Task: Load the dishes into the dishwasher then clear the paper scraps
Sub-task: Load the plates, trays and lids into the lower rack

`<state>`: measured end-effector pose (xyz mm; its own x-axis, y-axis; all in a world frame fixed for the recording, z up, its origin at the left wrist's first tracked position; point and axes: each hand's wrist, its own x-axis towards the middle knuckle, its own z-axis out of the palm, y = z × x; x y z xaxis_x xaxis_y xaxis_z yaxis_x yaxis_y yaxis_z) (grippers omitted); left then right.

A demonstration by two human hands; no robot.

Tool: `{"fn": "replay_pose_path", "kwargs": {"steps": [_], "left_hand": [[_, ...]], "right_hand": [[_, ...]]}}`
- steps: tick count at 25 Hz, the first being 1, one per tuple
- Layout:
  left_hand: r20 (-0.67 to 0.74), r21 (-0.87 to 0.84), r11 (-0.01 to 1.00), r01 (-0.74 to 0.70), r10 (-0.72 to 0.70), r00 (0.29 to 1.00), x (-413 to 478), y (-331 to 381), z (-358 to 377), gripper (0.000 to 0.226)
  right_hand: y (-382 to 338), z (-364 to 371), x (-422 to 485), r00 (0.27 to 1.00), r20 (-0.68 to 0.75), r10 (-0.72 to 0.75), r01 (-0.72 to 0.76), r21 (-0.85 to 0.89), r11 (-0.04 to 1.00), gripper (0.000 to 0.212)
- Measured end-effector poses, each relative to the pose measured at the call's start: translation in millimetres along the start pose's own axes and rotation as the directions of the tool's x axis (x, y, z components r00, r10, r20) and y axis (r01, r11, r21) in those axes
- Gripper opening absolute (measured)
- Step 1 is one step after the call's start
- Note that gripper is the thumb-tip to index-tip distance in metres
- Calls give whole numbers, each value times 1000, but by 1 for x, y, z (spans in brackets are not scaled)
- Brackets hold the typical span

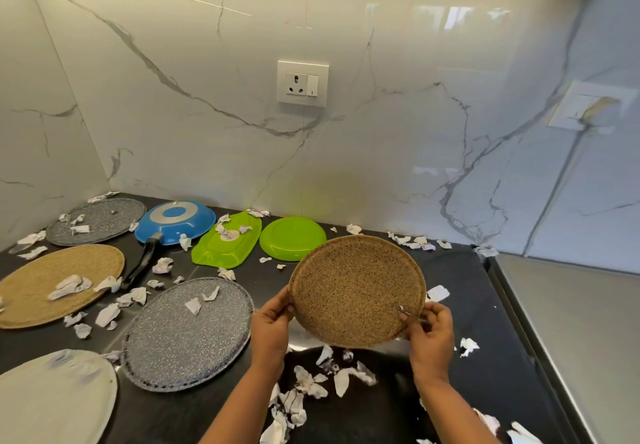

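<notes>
I have the speckled brown plate [356, 291] lifted off the counter [460, 305], tilted up with its underside toward me. My left hand [272, 326] is clamped on its left rim and my right hand [431, 331] on its lower right rim, fingers curled over the edge. A small paper bit seems to cling near my right fingers, though I cannot tell if it is stuck to the plate.

By my reckoning this is the loading step, with most of the dishes not yet moved. Still lying on the dark counter to my left are a grey speckled plate [187, 336] near me, a tan plate [59, 284], a white plate [55, 398] at the near left corner, another grey plate [98, 220] far left, a blue pan [175, 222] upside down with its black handle pointing toward me, a green oblong tray [227, 244] and a round green plate [292, 237] by the wall.

Paper scraps [311, 384] are scattered all over, some resting on the dishes, a cluster just below the plate I hold.

The dishwasher is not in view, so next I would have to turn to find it and slot this plate in on edge. Tipping off any loose paper first would be wise. The scraps come afterwards.
</notes>
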<state>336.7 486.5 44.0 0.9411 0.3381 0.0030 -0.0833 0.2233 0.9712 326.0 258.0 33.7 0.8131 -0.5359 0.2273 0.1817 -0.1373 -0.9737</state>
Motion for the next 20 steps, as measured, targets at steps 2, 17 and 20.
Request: {"fn": "replay_pose_path", "kwargs": {"steps": [2, 17, 20], "left_hand": [[12, -20, 1000, -7, 7, 1000, -9, 5, 4, 45], [469, -71, 986, 150, -100, 877, -133, -7, 114, 35], [559, -22, 984, 175, -133, 819, -168, -12, 130, 32]], "right_hand": [[-11, -13, -10, 999, -22, -35, 34, -2, 999, 31], [-63, -193, -126, 938, -347, 20, -79, -158, 984, 57], [-63, -228, -147, 883, -468, 40, -129, -159, 979, 58]]}}
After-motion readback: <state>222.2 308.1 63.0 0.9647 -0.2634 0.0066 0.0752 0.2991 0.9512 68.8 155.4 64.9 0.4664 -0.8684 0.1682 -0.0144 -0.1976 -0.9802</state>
